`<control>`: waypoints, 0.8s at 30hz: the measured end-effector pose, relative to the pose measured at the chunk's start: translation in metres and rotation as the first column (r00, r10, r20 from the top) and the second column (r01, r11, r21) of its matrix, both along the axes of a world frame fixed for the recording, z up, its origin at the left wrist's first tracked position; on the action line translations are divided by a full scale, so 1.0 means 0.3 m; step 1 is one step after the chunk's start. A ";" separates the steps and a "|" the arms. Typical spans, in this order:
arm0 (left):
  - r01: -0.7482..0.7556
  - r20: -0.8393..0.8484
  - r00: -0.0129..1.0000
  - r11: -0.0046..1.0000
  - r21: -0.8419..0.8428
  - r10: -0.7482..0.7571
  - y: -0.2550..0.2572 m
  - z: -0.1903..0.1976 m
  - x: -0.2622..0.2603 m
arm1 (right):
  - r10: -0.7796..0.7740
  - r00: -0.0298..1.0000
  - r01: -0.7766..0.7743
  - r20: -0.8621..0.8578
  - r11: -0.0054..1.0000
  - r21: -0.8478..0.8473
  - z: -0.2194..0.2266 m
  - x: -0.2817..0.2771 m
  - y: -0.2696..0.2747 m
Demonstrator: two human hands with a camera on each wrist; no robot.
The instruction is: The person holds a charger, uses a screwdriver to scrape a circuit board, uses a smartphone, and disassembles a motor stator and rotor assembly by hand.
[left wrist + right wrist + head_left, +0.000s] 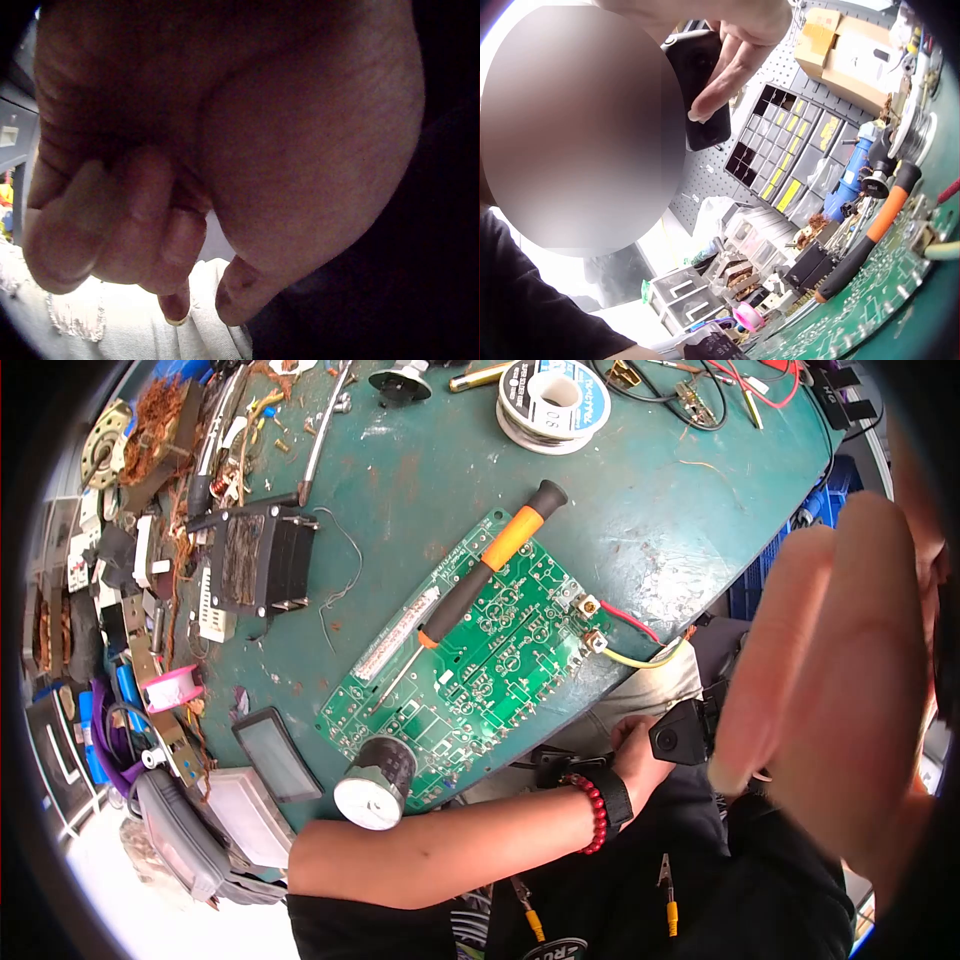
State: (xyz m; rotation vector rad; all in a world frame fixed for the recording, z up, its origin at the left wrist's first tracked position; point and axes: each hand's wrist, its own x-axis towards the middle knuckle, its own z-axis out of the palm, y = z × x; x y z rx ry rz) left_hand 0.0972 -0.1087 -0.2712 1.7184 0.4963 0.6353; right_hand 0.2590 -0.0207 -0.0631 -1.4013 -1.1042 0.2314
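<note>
My left hand point(645, 755) is low by my lap, past a red bead bracelet point(597, 815) and a black wrist strap. The left wrist view shows its fingers point(139, 225) loosely curled with nothing between them, above pale jeans point(127, 319). A small black camera box point(680, 735) is beside this hand. My right hand point(850, 650) is raised close before the head camera, fingers extended. In the right wrist view its fingers point(739, 75) lie across a black device point(709, 124) at my head. On the bench, an orange and black screwdriver point(490, 565) lies across a green circuit board point(500, 680).
A black cylindrical capacitor point(385, 770) stands at the board's near corner; red and yellow-green wires point(645, 660) leave its right end. A solder spool point(553, 405) stands at the back. A black transformer-like block point(262, 558), a dark panel point(277, 753) and loose parts crowd the left side.
</note>
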 end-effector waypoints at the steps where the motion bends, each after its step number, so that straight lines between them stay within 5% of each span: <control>1: -0.022 0.047 0.999 0.997 -0.075 0.026 -0.035 -0.025 0.002 | -0.009 1.000 0.009 -0.003 1.000 -0.002 0.003 -0.003 -0.005; 3: -0.029 0.081 0.996 0.988 -0.152 0.042 -0.062 -0.058 -0.017 | -0.029 0.999 0.029 -0.019 1.000 -0.012 0.006 -0.017 -0.016; 6: 0.148 -0.056 0.985 0.971 -0.188 -0.161 -0.020 -0.003 -0.021 | -0.025 0.998 0.022 -0.054 0.999 -0.046 0.015 -0.022 -0.032; 7: 0.487 -0.372 0.853 0.813 0.319 -0.365 0.084 0.111 -0.003 | -0.007 0.998 0.004 -0.056 0.999 -0.050 0.016 -0.013 -0.030; 8: 0.764 -0.707 0.644 0.307 0.568 -0.293 0.147 0.167 0.020 | 0.014 0.999 -0.017 -0.049 0.999 -0.046 0.018 0.002 -0.020; 9: 0.599 -0.532 0.779 0.646 0.473 -0.333 0.037 0.037 0.006 | 0.024 0.998 -0.027 -0.053 0.998 -0.056 0.023 0.006 -0.022; 13: 0.638 -0.620 0.730 0.613 0.467 -0.288 0.027 0.049 0.016 | 0.043 0.997 -0.048 -0.057 0.996 -0.081 0.036 0.014 -0.027; 15: 0.760 -0.726 0.637 0.367 0.537 -0.257 0.071 0.092 0.037 | 0.053 0.996 -0.059 -0.066 0.994 -0.094 0.045 0.012 -0.024; 16: 0.760 -0.727 0.637 0.370 0.535 -0.256 0.102 0.126 0.043 | 0.057 0.996 -0.064 -0.071 0.993 -0.100 0.047 0.010 -0.023; 18: 0.867 -0.834 0.481 0.008 0.497 -0.271 0.186 0.219 0.048 | 0.065 0.994 -0.074 -0.084 0.991 -0.110 0.055 0.004 -0.021; 22: 0.895 -0.864 0.436 0.019 0.446 -0.251 0.180 0.227 0.060 | 0.102 0.989 -0.114 -0.111 0.987 -0.113 0.050 0.007 0.007; 24: 0.946 -0.896 0.316 0.036 0.321 -0.312 0.201 0.261 0.072 | 0.122 0.985 -0.136 -0.124 0.984 -0.111 0.045 0.003 0.021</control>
